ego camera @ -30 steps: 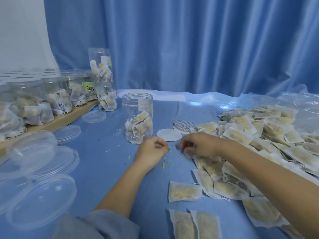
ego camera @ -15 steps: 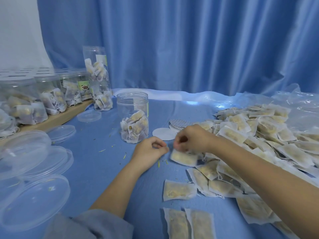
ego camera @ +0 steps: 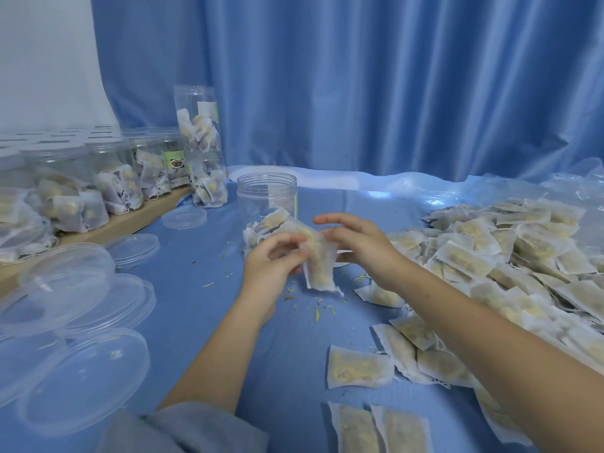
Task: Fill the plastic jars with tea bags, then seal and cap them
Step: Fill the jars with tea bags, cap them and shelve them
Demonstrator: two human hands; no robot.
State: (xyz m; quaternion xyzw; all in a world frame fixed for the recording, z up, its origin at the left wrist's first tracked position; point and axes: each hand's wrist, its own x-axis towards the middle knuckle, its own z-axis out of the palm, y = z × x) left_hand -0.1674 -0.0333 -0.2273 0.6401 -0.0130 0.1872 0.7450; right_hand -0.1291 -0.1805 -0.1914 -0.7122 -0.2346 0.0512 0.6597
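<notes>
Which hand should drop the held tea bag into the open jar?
Left, probably. The left hand already pinches the tea bag and sits just in front of the open jar. The right hand is open, fingers spread beside the bag.

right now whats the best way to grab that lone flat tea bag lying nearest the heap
Pinch the lone tea bag at its bare left edge, coming from above and the left. It lies flat on the blue cloth with open space there; its right end touches the heap.
</notes>
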